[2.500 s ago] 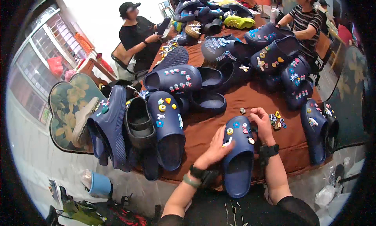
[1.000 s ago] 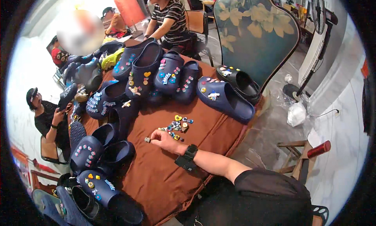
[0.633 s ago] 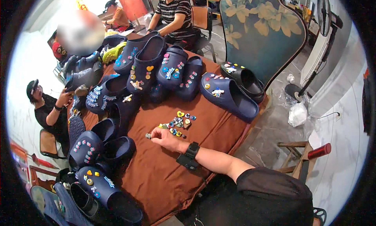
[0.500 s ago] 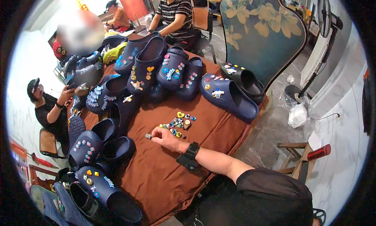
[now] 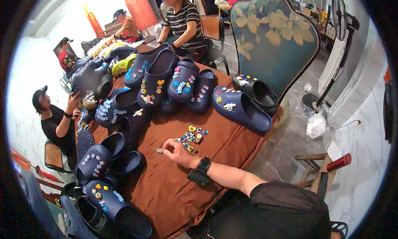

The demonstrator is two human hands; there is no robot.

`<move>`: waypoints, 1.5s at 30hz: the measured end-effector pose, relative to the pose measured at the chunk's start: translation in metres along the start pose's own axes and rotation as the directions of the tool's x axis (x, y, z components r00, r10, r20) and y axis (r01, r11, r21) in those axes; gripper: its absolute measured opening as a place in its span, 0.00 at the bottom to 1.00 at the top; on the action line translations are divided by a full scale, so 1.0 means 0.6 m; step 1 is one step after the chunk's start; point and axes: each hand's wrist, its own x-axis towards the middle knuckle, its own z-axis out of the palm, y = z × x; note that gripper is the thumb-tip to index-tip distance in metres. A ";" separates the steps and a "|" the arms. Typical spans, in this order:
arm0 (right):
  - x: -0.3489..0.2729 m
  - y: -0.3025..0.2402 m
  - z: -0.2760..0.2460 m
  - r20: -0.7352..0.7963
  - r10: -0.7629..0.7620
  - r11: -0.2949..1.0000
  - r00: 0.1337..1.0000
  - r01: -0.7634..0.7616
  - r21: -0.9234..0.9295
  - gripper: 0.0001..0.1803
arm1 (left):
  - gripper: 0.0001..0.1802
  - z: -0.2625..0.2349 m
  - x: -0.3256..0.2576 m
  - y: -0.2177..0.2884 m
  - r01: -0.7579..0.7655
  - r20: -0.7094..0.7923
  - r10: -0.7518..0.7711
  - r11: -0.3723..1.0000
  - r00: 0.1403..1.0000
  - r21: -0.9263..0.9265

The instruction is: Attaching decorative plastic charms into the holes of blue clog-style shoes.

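Observation:
My right hand (image 5: 178, 153) is over the brown-covered table (image 5: 174, 206), its thumb and fingers pinched on a small grey shoe charm (image 5: 159, 151). Just beyond my fingers lies a loose pile of small charms (image 5: 194, 136), in yellow, blue, white, black and brown. A navy clog (image 5: 242, 110) with several charms on its toe sits to the right of the pile. Closer on the left, another navy clog (image 5: 105, 197) carries yellow, white and blue charms. My left hand is not in view.
Navy clogs (image 5: 182, 79) with charms line the table's far side, a black clog (image 5: 257, 92) at their right end. A blue padded chair back (image 5: 277, 36) rises beyond the right corner. One person (image 5: 56, 123) stands left; another in stripes (image 5: 184, 23) sits beyond.
My right hand stays pinched on the grey charm and has shifted only slightly. At the lower left edge, a blue clog sits higher in the picture. The view has tilted a little.

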 end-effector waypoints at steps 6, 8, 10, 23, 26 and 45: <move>-0.029 -0.080 -0.013 0.283 -0.084 0.931 0.955 -0.026 0.363 0.15 | 0.34 0.175 0.003 0.089 0.025 0.204 0.011 0.985 0.979 -0.171; -0.060 -0.143 -0.013 0.557 -0.093 0.841 0.826 -0.235 0.488 0.26 | 0.36 0.253 -0.027 0.148 0.094 0.285 -0.018 0.963 0.958 -0.254; -0.094 -0.207 -0.047 0.670 -0.161 0.795 0.725 -0.307 0.524 0.44 | 0.38 0.374 -0.030 0.155 0.144 0.460 0.005 0.947 0.888 -0.286; -0.200 -0.261 -0.233 -0.028 0.404 0.851 0.915 -0.364 0.378 0.43 | 0.29 0.429 -0.140 0.463 -0.362 0.248 0.740 0.557 0.625 -0.748; -0.200 -0.243 -0.297 -0.197 0.306 0.934 0.931 -0.255 0.249 0.40 | 0.27 0.367 -0.128 0.416 -0.587 -0.265 0.662 0.325 0.701 -0.741; 0.021 -0.167 -0.786 -0.300 0.437 0.655 0.848 -0.529 -0.539 0.20 | 0.25 0.280 -0.132 0.298 -0.697 -0.466 0.553 0.339 0.691 -0.632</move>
